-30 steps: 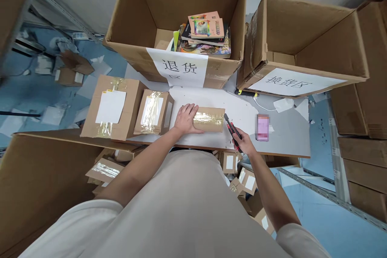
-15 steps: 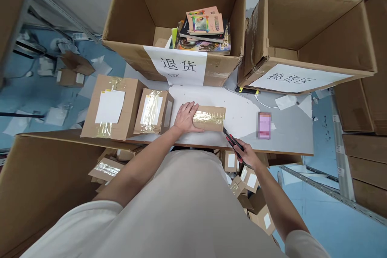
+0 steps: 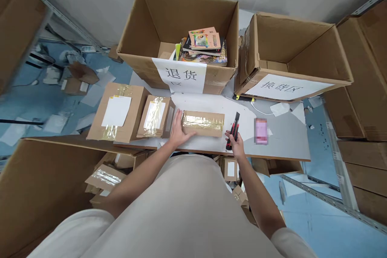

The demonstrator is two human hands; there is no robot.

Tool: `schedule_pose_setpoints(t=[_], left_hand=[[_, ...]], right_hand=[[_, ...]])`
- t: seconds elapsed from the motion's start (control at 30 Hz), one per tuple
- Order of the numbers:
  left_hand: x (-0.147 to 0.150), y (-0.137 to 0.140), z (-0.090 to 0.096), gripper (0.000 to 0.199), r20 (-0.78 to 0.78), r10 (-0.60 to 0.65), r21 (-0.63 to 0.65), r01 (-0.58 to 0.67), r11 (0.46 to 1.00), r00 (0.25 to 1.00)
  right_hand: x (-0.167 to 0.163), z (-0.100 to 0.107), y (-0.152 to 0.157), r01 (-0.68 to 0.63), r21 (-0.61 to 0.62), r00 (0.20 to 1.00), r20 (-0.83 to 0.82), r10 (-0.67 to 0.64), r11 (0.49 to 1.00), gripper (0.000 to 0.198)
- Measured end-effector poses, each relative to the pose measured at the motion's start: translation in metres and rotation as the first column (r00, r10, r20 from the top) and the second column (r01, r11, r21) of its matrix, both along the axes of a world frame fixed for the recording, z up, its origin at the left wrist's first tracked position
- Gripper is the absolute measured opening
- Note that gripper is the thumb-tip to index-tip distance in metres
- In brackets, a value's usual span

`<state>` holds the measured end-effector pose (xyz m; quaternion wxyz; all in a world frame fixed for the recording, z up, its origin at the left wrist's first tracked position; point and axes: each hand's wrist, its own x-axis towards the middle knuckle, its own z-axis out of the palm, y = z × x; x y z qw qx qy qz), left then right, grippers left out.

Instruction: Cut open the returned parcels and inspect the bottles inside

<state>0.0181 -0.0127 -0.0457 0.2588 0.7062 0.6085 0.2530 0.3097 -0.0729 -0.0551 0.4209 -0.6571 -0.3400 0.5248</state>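
Observation:
A small taped cardboard box point(image 3: 205, 124) lies on the white tabletop in front of me, with shiny clear tape along its top. My left hand point(image 3: 179, 132) rests at its left end, fingers stretched out, thumb along the near edge. Just past the box's right end, my right hand point(image 3: 235, 142) grips a black and red utility knife point(image 3: 234, 131), its dark blade pointing away from me and apart from the box. To the left of my left hand stands another taped carton point(image 3: 155, 116) with a white label, beside a larger labelled carton point(image 3: 119, 111).
Behind stand two big open cartons with paper signs: the left one point(image 3: 136, 62) holds several books point(image 3: 205, 46), the right one point(image 3: 302, 76) shows its bare bottom. A yellow-black tool point(image 3: 244, 98) and a phone point(image 3: 261, 132) lie on the table point(image 3: 290, 141). Parcels fill a carton point(image 3: 54, 177) at lower left.
My right hand has drawn the knife away from the box's right end and turned its blade forward. My left hand has slid off the box top to its left end. The view has shifted.

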Motion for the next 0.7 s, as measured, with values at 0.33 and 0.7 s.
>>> schedule_pose_setpoints(t=[0.33,0.7], left_hand=[[-0.006,-0.016,-0.018,0.046,0.179,0.361,-0.33,-0.29,0.899,0.915],[-0.017,-0.011,-0.037,0.045,0.223,0.335,-0.406,-0.225,0.886,0.915]], right_hand=[[-0.014,-0.007,0.016,-0.023,0.041,0.999,-0.048,0.025,0.999,0.045],[-0.011,-0.02,0.015,-0.049,0.004,0.994,-0.101,0.049,0.999,0.049]])
